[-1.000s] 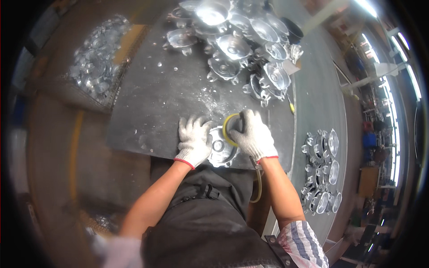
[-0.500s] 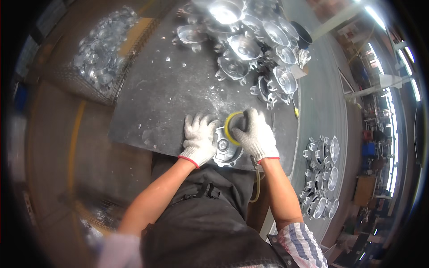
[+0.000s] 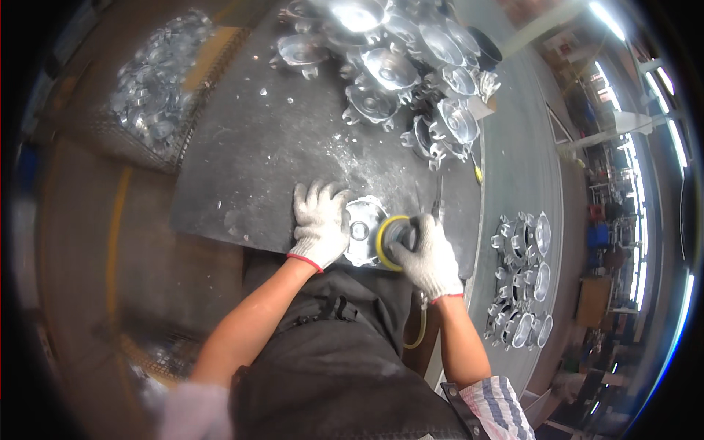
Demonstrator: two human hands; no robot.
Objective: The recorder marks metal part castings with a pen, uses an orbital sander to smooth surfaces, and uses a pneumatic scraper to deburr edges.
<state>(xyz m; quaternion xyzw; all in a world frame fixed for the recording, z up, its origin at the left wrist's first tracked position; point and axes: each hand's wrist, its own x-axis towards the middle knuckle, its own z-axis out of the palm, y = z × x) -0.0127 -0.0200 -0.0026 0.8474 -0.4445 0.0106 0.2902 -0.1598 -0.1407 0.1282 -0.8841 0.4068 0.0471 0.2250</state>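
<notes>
Gloved left hand (image 3: 320, 222) spread flat on metal casting (image 3: 361, 231) | right hand (image 3: 428, 257) wrapped around yellow-rimmed sander (image 3: 390, 240)

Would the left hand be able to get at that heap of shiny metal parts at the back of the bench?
Probably yes. The left hand rests on the round casting, and only bare, dusty bench top lies between it and the heap; it would have to let go first.

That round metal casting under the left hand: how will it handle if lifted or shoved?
The casting looks like rigid cast metal, so probably stiff and heavy for its size. It lies flat on the dark mat, so unlikely to roll. The left hand pins it, hinting it slides under the sander.
</notes>
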